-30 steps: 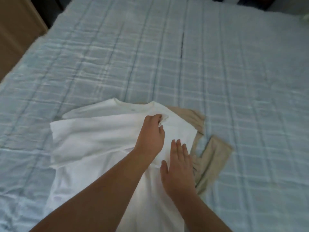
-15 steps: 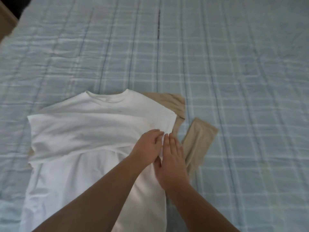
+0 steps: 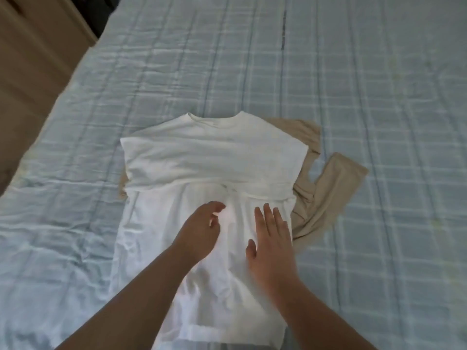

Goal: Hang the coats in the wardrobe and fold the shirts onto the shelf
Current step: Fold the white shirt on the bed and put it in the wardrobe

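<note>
A white shirt (image 3: 209, 157) lies flat on the bed, collar away from me, both sleeves folded in across its chest. Under it lies a beige garment (image 3: 326, 195) that sticks out on the right and a little at the left edge. My left hand (image 3: 199, 227) hovers over the middle of the white shirt with fingers loosely curled, holding nothing. My right hand (image 3: 271, 238) lies flat, fingers straight, on the shirt's right half below the folded sleeve.
The bed is covered by a light blue checked quilt (image 3: 353, 97), wrinkled at the near left. A wooden panel of furniture (image 3: 32, 59) stands along the bed's left side at the top left.
My left hand let go of the sleeve it pinched and drew back toward the shirt's middle. My right hand slid down and flattened on the right half.
</note>
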`<control>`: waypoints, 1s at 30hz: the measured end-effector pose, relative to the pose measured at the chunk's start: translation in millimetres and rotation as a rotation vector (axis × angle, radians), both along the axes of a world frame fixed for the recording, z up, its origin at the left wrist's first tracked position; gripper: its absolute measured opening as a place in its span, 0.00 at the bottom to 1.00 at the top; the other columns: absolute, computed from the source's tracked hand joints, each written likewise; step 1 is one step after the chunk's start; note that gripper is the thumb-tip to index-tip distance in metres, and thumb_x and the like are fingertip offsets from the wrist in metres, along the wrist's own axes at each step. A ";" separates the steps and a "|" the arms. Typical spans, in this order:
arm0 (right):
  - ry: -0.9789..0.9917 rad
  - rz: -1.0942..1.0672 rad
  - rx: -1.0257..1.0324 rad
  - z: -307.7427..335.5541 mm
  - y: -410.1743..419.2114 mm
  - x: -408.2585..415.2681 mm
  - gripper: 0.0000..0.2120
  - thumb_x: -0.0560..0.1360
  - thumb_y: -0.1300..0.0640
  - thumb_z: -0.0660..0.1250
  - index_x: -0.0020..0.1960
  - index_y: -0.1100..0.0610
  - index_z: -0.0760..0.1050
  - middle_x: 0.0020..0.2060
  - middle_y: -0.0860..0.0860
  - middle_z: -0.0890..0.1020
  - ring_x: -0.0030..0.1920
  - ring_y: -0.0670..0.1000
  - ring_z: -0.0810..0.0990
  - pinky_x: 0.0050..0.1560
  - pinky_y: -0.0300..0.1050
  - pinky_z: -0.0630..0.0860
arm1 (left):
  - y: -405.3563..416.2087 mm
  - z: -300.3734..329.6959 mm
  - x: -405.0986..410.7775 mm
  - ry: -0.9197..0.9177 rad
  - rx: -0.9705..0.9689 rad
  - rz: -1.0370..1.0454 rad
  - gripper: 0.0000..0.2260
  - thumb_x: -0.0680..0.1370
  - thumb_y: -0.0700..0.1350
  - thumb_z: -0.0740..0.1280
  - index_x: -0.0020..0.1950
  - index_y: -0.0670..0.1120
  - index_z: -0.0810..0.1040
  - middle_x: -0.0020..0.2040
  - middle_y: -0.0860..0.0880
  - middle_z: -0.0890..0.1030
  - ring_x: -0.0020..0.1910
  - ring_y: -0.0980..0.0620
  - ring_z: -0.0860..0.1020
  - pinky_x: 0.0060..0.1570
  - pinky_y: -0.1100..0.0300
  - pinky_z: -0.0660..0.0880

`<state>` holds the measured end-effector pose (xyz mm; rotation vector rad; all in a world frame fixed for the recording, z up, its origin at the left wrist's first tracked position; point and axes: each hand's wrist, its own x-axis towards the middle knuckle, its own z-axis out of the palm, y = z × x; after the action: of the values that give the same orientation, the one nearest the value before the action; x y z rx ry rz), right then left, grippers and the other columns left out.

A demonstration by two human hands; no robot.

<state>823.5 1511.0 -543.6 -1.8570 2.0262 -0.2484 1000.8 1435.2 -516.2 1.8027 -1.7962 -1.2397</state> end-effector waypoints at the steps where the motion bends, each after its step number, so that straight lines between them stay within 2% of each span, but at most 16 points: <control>1: 0.027 0.025 0.007 -2.5 15.4 8.1 0.35 0.75 0.53 0.60 0.80 0.56 0.54 0.80 0.54 0.54 0.80 0.56 0.49 0.77 0.59 0.55 | 16.0 -1.2 23.0 -0.009 -0.017 0.022 0.20 0.77 0.35 0.60 0.61 0.57 0.76 0.58 0.59 0.77 0.54 0.60 0.77 0.60 0.60 0.73; 4: 0.075 0.091 0.029 -7.0 65.1 34.0 0.34 0.75 0.53 0.60 0.79 0.55 0.55 0.79 0.54 0.55 0.79 0.57 0.51 0.76 0.59 0.56 | 70.9 -1.4 93.4 -0.109 -0.013 0.025 0.20 0.77 0.34 0.60 0.62 0.55 0.76 0.58 0.56 0.77 0.54 0.58 0.77 0.60 0.58 0.74; 8: 0.091 0.073 0.107 -3.0 135.8 60.3 0.33 0.74 0.50 0.53 0.78 0.54 0.57 0.78 0.54 0.59 0.78 0.58 0.57 0.75 0.60 0.57 | 142.1 14.8 173.9 -0.209 0.055 0.146 0.19 0.77 0.33 0.61 0.63 0.52 0.76 0.59 0.55 0.76 0.55 0.57 0.76 0.58 0.62 0.70; 12: 0.046 -0.168 0.115 2.3 171.3 62.9 0.33 0.72 0.53 0.61 0.76 0.58 0.63 0.75 0.58 0.65 0.75 0.61 0.62 0.71 0.63 0.63 | 179.7 5.7 229.5 -0.349 0.122 0.327 0.17 0.76 0.39 0.68 0.64 0.47 0.74 0.59 0.44 0.76 0.53 0.46 0.78 0.56 0.50 0.76; 14: -0.105 -0.426 0.087 2.2 176.8 58.3 0.32 0.74 0.53 0.62 0.75 0.63 0.64 0.73 0.63 0.68 0.73 0.63 0.66 0.72 0.59 0.64 | 189.1 4.7 231.4 -0.249 0.272 0.388 0.16 0.75 0.45 0.71 0.61 0.47 0.73 0.55 0.45 0.78 0.48 0.45 0.80 0.50 0.47 0.78; 15: -0.259 -0.604 0.100 6.2 176.3 55.5 0.31 0.75 0.53 0.63 0.74 0.66 0.63 0.71 0.65 0.69 0.72 0.63 0.67 0.73 0.55 0.63 | 191.8 5.0 226.8 -0.168 0.344 0.402 0.16 0.76 0.47 0.71 0.60 0.47 0.72 0.52 0.46 0.79 0.46 0.45 0.81 0.48 0.48 0.79; 17: -0.486 -0.911 0.181 11.6 169.8 46.1 0.33 0.76 0.51 0.67 0.74 0.68 0.62 0.68 0.65 0.72 0.68 0.62 0.71 0.69 0.50 0.64 | 191.4 4.2 213.9 -0.064 0.413 0.409 0.16 0.76 0.50 0.72 0.59 0.48 0.70 0.51 0.48 0.79 0.46 0.44 0.82 0.45 0.51 0.78; 18: -0.526 -1.004 0.227 17.1 164.3 42.8 0.32 0.77 0.51 0.68 0.72 0.69 0.64 0.66 0.64 0.74 0.66 0.62 0.73 0.66 0.50 0.67 | 188.8 4.2 207.3 -0.046 0.437 0.425 0.17 0.76 0.51 0.71 0.58 0.47 0.69 0.50 0.48 0.79 0.46 0.44 0.82 0.45 0.52 0.78; 21: -0.636 -1.061 0.346 19.6 151.6 32.4 0.20 0.78 0.50 0.68 0.58 0.67 0.74 0.54 0.62 0.79 0.55 0.60 0.78 0.57 0.51 0.73 | 178.3 -0.5 194.3 0.003 0.528 0.584 0.15 0.77 0.51 0.70 0.55 0.42 0.72 0.47 0.45 0.78 0.43 0.39 0.83 0.49 0.45 0.81; 23: -0.734 -1.094 0.408 7.0 146.4 22.6 0.21 0.77 0.50 0.70 0.59 0.67 0.76 0.54 0.62 0.81 0.54 0.61 0.79 0.59 0.57 0.76 | 173.4 -5.2 191.3 0.057 0.582 0.669 0.10 0.78 0.46 0.69 0.54 0.40 0.74 0.50 0.42 0.77 0.46 0.39 0.80 0.45 0.45 0.82; 26: -0.897 -1.183 0.448 5.3 143.4 10.6 0.17 0.77 0.59 0.69 0.64 0.65 0.74 0.56 0.60 0.80 0.54 0.61 0.79 0.59 0.60 0.77 | 170.7 -2.2 196.2 0.191 0.612 0.806 0.08 0.78 0.40 0.66 0.56 0.41 0.75 0.55 0.41 0.75 0.52 0.41 0.78 0.41 0.50 0.81; 28: -1.021 -1.240 0.437 25.0 147.2 8.1 0.11 0.79 0.64 0.64 0.61 0.61 0.72 0.51 0.59 0.79 0.50 0.60 0.78 0.51 0.58 0.79 | 177.1 3.0 209.3 0.264 0.644 0.864 0.09 0.79 0.40 0.66 0.59 0.40 0.74 0.57 0.41 0.76 0.52 0.41 0.79 0.42 0.49 0.82; 30: -1.133 -1.285 0.473 39.6 160.9 1.0 0.09 0.80 0.67 0.61 0.60 0.59 0.71 0.50 0.59 0.77 0.47 0.59 0.78 0.38 0.55 0.81 | 187.8 13.7 224.1 0.318 0.682 0.892 0.09 0.80 0.39 0.66 0.59 0.39 0.74 0.57 0.40 0.77 0.49 0.41 0.80 0.39 0.51 0.83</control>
<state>824.4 1671.9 -504.0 0.1667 1.7648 -0.8007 1225.0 1623.0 -502.5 2.1606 -0.2668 -1.6528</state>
